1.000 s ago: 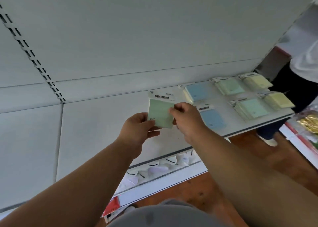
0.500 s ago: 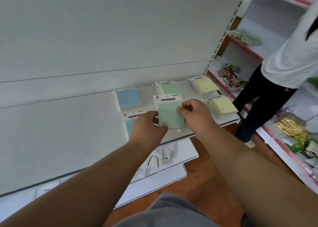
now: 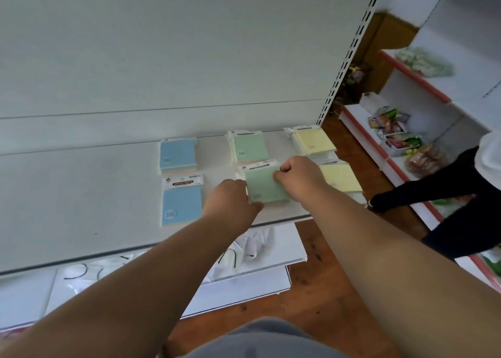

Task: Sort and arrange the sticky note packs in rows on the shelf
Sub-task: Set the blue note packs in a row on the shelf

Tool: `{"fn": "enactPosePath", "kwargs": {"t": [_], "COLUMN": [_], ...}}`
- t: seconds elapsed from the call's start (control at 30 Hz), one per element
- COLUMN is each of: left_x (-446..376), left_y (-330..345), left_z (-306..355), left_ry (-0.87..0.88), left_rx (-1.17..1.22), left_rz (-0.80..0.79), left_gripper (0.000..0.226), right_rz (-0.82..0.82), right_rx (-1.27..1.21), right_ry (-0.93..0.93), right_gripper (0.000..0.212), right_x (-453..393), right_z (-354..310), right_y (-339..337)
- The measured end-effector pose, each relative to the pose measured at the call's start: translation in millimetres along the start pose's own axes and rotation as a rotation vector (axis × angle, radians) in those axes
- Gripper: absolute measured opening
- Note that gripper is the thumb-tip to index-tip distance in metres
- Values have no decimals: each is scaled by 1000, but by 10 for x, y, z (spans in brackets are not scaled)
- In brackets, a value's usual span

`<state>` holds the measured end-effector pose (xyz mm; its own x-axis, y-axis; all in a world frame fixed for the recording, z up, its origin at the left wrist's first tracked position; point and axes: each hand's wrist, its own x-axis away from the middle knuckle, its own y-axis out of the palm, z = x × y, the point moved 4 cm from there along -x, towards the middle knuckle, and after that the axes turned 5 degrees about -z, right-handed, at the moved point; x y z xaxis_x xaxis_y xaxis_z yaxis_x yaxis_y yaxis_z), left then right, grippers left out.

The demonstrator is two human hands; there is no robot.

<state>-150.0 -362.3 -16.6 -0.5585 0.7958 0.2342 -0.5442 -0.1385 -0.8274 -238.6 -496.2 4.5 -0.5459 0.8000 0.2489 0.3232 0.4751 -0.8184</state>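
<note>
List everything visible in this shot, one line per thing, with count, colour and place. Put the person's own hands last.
blue sticky note packs: two stacks, blue, left column of the shelf, back and front.
green sticky note packs: two stacks, green, middle column; the front one is held.
yellow sticky note packs: two stacks, yellow, right column.
shelf: one, white, under the packs.
snack packets: several, mixed colours, on the red-edged shelving at right.
other person: one, dark trousers, right edge.
left hand: grips the front green pack's left edge.
right hand: pinches its right edge.
</note>
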Motion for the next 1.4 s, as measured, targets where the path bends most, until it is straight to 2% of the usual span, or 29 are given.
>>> {"fn": "enactPosePath", "kwargs": {"t": [0.2,0.37,0.5,0.67,0.83,1.0,1.07,1.1,1.17,1.23,1.27,1.33,1.37,1.4], "left_x": [11,97,188,287,259,34,-76,-137,-319,-322,-412,-474,-510,-563], "left_y": [23,-97,-307,-564,-798,-869,-899,-930,-923,-952,-930,-964,-932,-917], "left_z": [32,-74,-389,-962,-1506,-1856,-1856,-1840,-1858,-1787,-1774,-1691,-1671,-1653], "left_ry": [4,-14,-30,-61,-140,-246,-261,-265,-361,-296,-246,-285,-309,-348], "left_rx": [-34,30,102,182,358,694,781,780,838,496,423,372,511,754], "left_rz": [-31,50,111,136,157,114,86,73,75,70,57,8,-44,-51], "left_gripper": [36,49,49,39,35,36,13,10,23,39,41,37,34,31], "right_rz": [84,214,160,105,28,-3,-26,-35,-73,-107,-116,-127,-132,-143], "right_rx": [74,90,-18,-86,-188,-181,-137,-114,-109,-158,-186,-249,-297,-349], "right_ry": [-14,-206,-316,-326,-211,-98,-59,-40,-2,34,59,115,144,163], "right_gripper": [25,13,10,9,6,32,13,7,14,25,27,26,27,30], "right_x": [-5,172,288,366,277,109,-15,-74,-210,-337,-398,-493,-535,-583], "right_z": [51,-163,-505,-1011,-1344,-1447,-1464,-1490,-1527,-1555,-1556,-1536,-1521,-1495], "right_y": [20,73,257,602,961,1180,1191,1189,1228,1273,1291,1305,1305,1314]}}
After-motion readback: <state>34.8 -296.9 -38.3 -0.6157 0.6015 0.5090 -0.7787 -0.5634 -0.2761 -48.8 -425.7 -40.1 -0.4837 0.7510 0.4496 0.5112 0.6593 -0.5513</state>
